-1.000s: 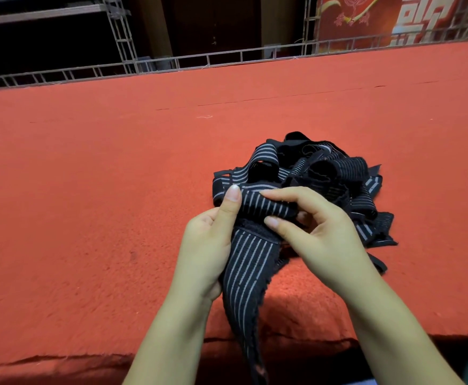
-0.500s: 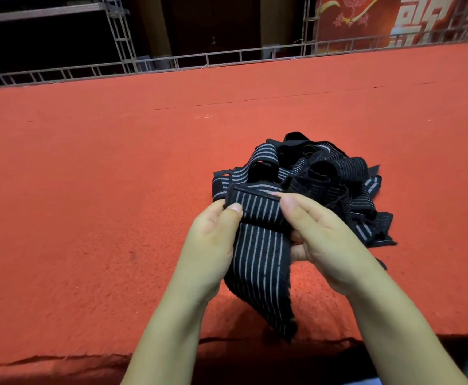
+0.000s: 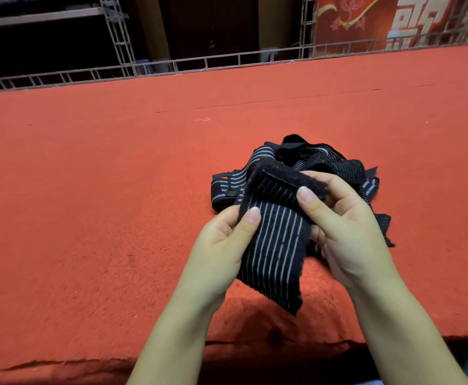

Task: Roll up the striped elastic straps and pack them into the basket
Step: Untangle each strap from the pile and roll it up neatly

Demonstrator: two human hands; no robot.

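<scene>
A black elastic strap with thin white stripes (image 3: 274, 245) is held up between both hands over the red carpeted surface (image 3: 88, 218). My left hand (image 3: 221, 245) pinches its left edge with thumb on top. My right hand (image 3: 338, 226) pinches the strap's fuzzy top end, which is folded over toward me. The strap's free end hangs down to just above the carpet's front edge. Behind the hands lies a tangled pile of more striped straps (image 3: 324, 165). No basket is in view.
The red carpet stretches far to the left and back, ending at a metal truss rail (image 3: 199, 62). Its front edge (image 3: 88, 362) drops off just below my forearms. A red banner (image 3: 366, 18) hangs at the back right.
The strap's hanging tail has shortened and swung right. Its top end has been folded over, showing the fuzzy patch, and my right thumb has shifted onto that fold.
</scene>
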